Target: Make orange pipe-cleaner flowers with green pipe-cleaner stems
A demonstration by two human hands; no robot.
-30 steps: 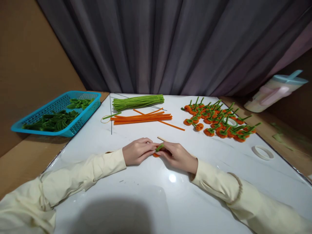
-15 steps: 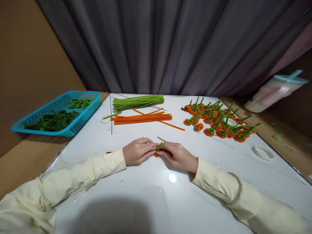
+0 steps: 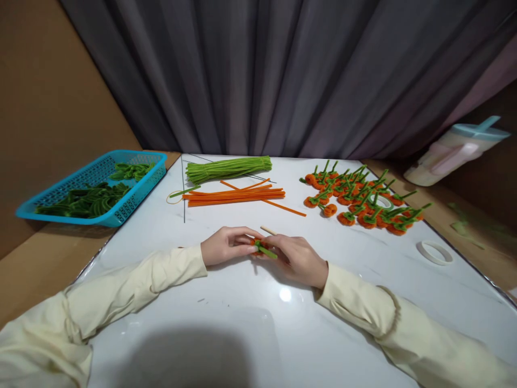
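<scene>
Between the fingers and thumb of my left hand sits a small orange pipe-cleaner pumpkin, partly hidden by the fingers. Its green stem points right and slightly down, toward my right hand. My right hand is closed, and a thin pale stick juts out from its thumb and index finger toward the upper left. Its other fingertips are curled under, close to the pumpkin; whether they touch it is hidden.
Beyond my hands lie orange pipe cleaners and a green bundle. Finished orange pumpkins cluster at right, near a white tape roll. A blue basket holds green pieces at left; a tumbler stands far right.
The pumpkin has been turned in my left hand, so its stem has swung from pointing up to pointing right and down. My left fingers have lifted slightly; my right hand has barely moved.
</scene>
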